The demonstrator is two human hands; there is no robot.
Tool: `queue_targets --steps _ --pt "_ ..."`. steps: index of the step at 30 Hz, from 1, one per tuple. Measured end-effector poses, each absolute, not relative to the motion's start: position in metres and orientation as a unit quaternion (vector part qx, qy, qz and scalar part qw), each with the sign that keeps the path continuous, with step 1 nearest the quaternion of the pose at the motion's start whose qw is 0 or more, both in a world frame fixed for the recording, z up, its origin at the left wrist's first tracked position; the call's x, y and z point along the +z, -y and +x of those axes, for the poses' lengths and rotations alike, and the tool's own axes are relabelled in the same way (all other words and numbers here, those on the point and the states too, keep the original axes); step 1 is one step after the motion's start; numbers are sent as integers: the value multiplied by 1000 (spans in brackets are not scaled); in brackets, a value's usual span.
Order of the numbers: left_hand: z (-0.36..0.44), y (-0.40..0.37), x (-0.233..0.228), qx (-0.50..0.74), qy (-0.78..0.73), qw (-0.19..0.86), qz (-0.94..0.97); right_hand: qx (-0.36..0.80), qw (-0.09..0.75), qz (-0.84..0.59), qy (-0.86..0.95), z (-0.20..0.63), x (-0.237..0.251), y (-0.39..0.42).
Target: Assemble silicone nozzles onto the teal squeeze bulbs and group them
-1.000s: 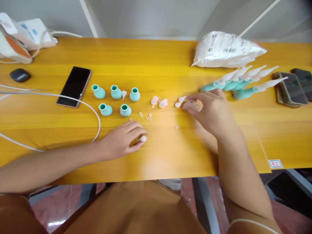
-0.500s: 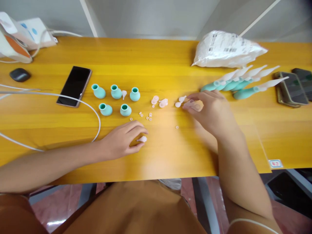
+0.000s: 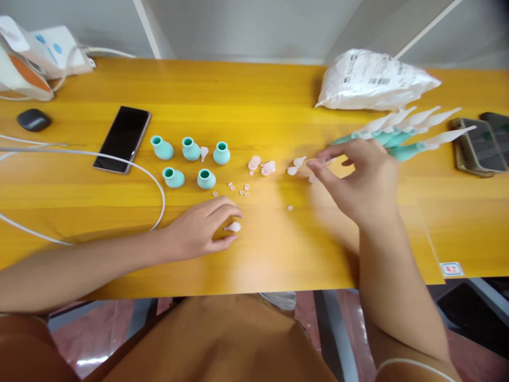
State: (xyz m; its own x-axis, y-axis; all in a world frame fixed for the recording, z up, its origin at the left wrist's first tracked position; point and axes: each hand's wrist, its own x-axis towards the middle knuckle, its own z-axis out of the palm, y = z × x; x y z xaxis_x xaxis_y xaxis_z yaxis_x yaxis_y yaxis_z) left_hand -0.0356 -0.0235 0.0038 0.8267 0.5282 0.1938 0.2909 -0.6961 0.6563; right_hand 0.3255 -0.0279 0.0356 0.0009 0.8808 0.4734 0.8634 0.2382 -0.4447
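Observation:
My left hand (image 3: 202, 225) rests on the table with thumb and fingers apart, curved around a small white nozzle piece (image 3: 233, 226) without visibly gripping it. My right hand (image 3: 353, 178) hovers over the table, thumb and forefinger nearly together in a pinch; a pale bit shows behind the fingers, too blurred to name. Just left of it lie white nozzle pieces (image 3: 296, 165), and a blurred pale piece (image 3: 313, 179) is below the fingertips. Pink valve-like parts (image 3: 268, 168) and several tiny rings (image 3: 244, 191) lie between the hands. Several teal rubber bulbs (image 3: 206, 179) stand beyond my left hand.
Teal bulbs with long white nozzles (image 3: 441, 139) lie in a row at right, by two phones (image 3: 477, 146). Behind them is a white plastic bag (image 3: 374, 82). At left are a black phone (image 3: 123, 139), a mouse (image 3: 33, 120) and a looping white cable (image 3: 153, 175).
My right hand has shifted slightly right and lifted off the pale pieces, uncovering one on the table. My left hand stays in place around the white nozzle piece.

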Motion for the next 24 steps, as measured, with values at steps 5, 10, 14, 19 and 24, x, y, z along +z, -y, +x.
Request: queue_targets --steps 5,10,14,19,24 --pt "-36 24 3 230 -221 348 882 230 403 -521 717 293 42 39" --pt "-37 22 2 332 -138 332 872 530 371 -426 633 248 31 59" --pt "-38 24 6 310 -86 287 902 665 345 -376 546 223 22 72" --pt "-37 26 5 299 -77 277 910 720 332 -362 489 214 17 75" --pt "-36 25 5 319 -117 308 889 606 350 -370 612 224 14 69"
